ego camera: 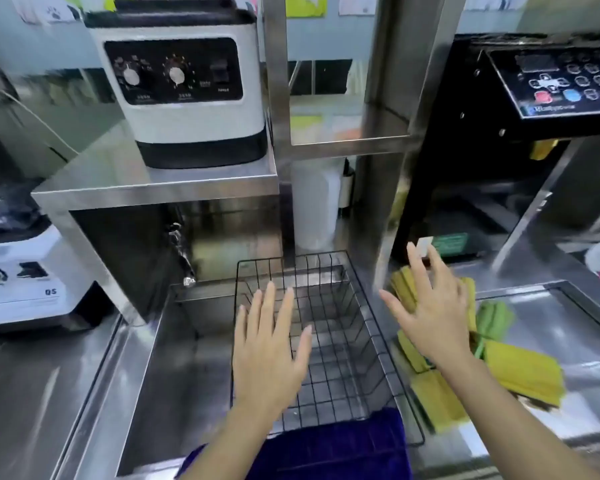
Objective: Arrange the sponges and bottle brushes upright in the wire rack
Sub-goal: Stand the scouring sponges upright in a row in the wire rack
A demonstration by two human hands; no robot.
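Note:
A black wire rack point(378, 341) sits in a steel sink, with nothing in it. My left hand point(269, 351) hovers flat over the rack's left side, fingers spread, holding nothing. My right hand point(430, 310) is open above a pile of yellow and green sponges point(523, 372) lying flat on the steel counter to the right of the rack. More yellow sponges point(437, 400) lie beside the rack's right edge. A green piece point(494, 320) lies among the sponges; I cannot tell whether it is a brush. The picture is motion-blurred.
A purple cloth point(329, 448) hangs over the rack's near end. A tap point(182, 251) sticks out at the sink's back left. White appliances stand on the shelf point(184, 95) and at the left point(21, 275). A black keypad machine point(534, 84) stands at the right.

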